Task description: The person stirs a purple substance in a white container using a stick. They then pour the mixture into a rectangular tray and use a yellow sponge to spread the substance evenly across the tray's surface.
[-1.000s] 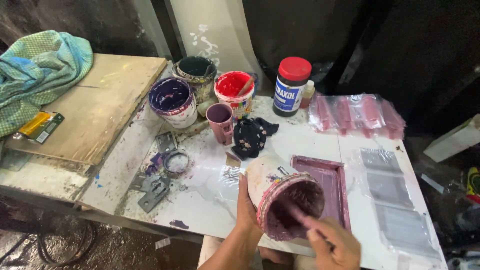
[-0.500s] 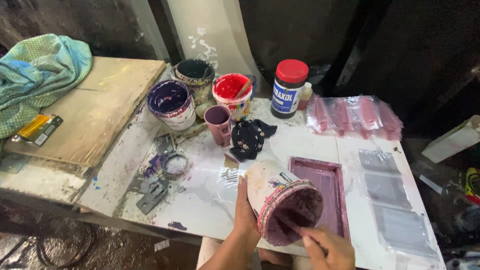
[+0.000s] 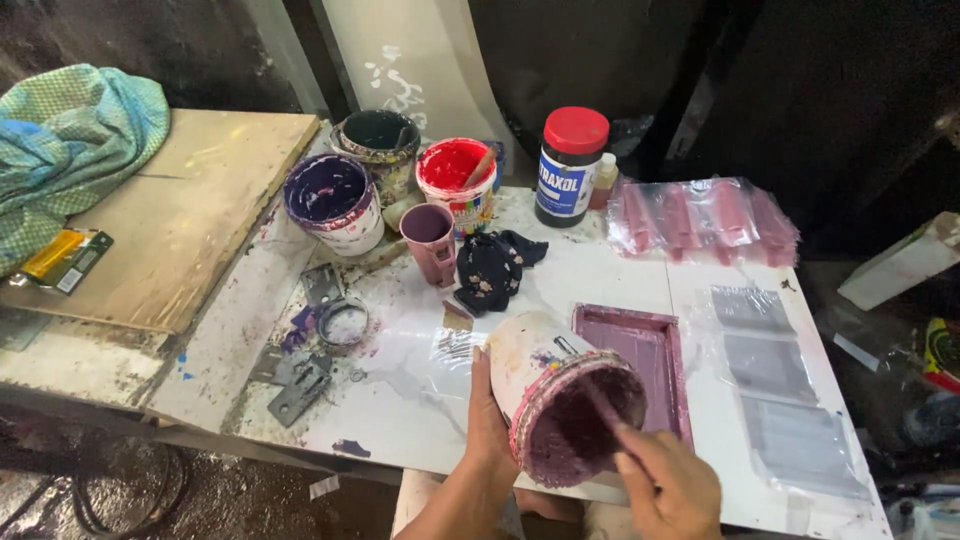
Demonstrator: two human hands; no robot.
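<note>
My left hand point(image 3: 487, 432) grips a white tub point(image 3: 560, 395) smeared with purple paint, tilted so its mouth faces me. My right hand point(image 3: 668, 490) holds a thin purple-coated stick point(image 3: 607, 416) that reaches into the tub's mouth. Just behind the tub lies a flat rectangular tray point(image 3: 640, 357) coated in purple paint, on the white table point(image 3: 400, 385).
At the back stand a purple paint tub point(image 3: 330, 200), a dark tub point(image 3: 378, 140), a red paint tub point(image 3: 455, 180), a purple cup point(image 3: 429, 240) and a red-lidded jar point(image 3: 570, 165). A dark rag point(image 3: 495, 265), plastic bags point(image 3: 705, 220), metal clips point(image 3: 310, 365), a wooden board point(image 3: 170, 215) and a green cloth point(image 3: 70, 140) lie around.
The tub has tipped further toward me and sits a little lower. My right hand with the stick has shifted slightly inside the mouth.
</note>
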